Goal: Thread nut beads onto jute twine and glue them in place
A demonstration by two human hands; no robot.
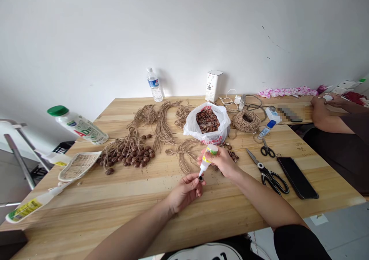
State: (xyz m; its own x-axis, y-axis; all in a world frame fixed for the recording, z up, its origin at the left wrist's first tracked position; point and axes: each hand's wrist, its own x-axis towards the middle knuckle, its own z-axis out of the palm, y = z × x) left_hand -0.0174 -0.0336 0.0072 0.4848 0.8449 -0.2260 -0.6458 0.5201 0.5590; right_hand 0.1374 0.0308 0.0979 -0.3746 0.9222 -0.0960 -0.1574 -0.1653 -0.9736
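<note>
1. The small dark bead (201,179) is mostly covered by the fingertips that pinch it, so its shape is hard to make out.
2. A co-worker's hand (319,107) and dark sleeve are cut off at the right edge. A blurred patch (290,114) hides something lying on the table (115,210) near them.
3. A second squeeze bottle (30,207) lies at the left edge with its yellow label too small to read.
4. The green-capped white bottle (79,126) on its side shows red letters "AD". The red print on the plastic bag (215,137) of brown nuts cannot be read, nor can the label of the glue bottle (206,158).
5. The right hand (223,163) is closed around the glue bottle, tilted with its nozzle down.
6. The left hand (184,192) holds the bead in a narrow pinch, just beneath the nozzle, which touches it or nearly so.
7. Both hands meet above the table's near middle, in front of the bag and loose jute cords (184,156). The large scissors (269,175) and a black phone (296,177) lie to the right.
</note>
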